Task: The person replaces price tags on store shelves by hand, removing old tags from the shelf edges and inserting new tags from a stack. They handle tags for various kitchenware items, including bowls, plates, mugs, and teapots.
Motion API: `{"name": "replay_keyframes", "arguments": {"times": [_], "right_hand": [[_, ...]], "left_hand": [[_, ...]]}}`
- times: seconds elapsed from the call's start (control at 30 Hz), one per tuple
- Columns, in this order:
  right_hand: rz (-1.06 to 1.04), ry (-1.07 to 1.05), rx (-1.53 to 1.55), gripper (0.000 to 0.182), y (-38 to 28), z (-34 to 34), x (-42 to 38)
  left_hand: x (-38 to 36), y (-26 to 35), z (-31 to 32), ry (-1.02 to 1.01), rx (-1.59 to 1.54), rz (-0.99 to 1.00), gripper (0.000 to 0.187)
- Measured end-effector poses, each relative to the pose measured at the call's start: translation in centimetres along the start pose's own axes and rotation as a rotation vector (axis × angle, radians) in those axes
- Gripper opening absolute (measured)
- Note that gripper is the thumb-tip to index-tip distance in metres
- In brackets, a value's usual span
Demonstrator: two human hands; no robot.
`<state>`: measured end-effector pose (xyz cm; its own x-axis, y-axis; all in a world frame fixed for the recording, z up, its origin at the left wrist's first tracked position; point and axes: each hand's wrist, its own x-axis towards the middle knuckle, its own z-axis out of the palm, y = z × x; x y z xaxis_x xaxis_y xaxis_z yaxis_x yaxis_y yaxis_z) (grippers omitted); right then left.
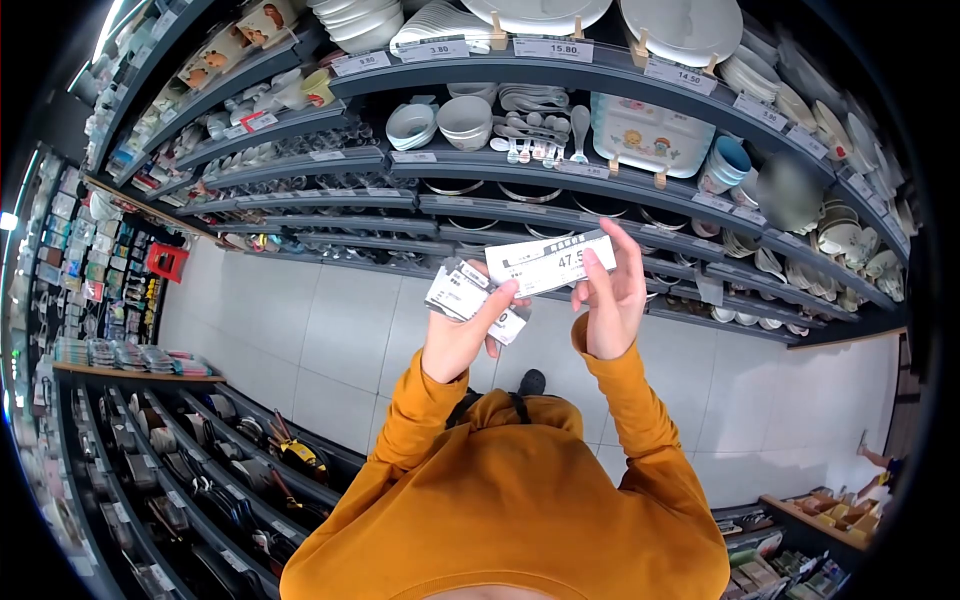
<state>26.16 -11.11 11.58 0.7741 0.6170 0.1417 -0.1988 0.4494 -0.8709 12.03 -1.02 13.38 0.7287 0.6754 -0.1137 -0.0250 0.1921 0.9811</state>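
Note:
My left hand (460, 335) is closed around a small stack of printed price labels (457, 292), fanned slightly apart. A single white price label (540, 268) with a dark header strip and "47.5" on it is pinched in my right hand (618, 305), thumb on its face. The left end of this label meets my left thumb, just above the stack. Both hands are raised in front of my chest, below the shelf fronts. My fingers partly cover the last digits and the backs of the labels.
Shelves of tableware curve ahead, with white bowls (465, 120), a divided children's tray (650, 135) and spoons (580, 132). Shelf-edge labels (553, 49) line the fronts. A kitchenware rack (190, 470) stands behind left. A red stool (167, 263) sits far left on the tiled floor (340, 320).

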Motion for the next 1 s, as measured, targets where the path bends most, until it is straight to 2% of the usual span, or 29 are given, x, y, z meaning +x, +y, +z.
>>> {"name": "replay_keyframes", "arguments": {"times": [0.5,0.73,1.0], "right_hand": [[-0.098,0.015,-0.093,0.037,-0.1,-1.1,-0.6],[-0.081,0.000,-0.064,0.023,0.5,-2.3,-0.5],[-0.077,-0.036,-0.063,0.023,0.4,-2.0,-0.3]], "left_hand": [[-0.2,0.2,0.6,0.010,0.056,-0.002,0.018],[0.0,0.0,0.5,0.018,-0.023,-0.012,0.017],[0.2,0.1,0.2,0.001,-0.022,-0.020,0.018]]}}
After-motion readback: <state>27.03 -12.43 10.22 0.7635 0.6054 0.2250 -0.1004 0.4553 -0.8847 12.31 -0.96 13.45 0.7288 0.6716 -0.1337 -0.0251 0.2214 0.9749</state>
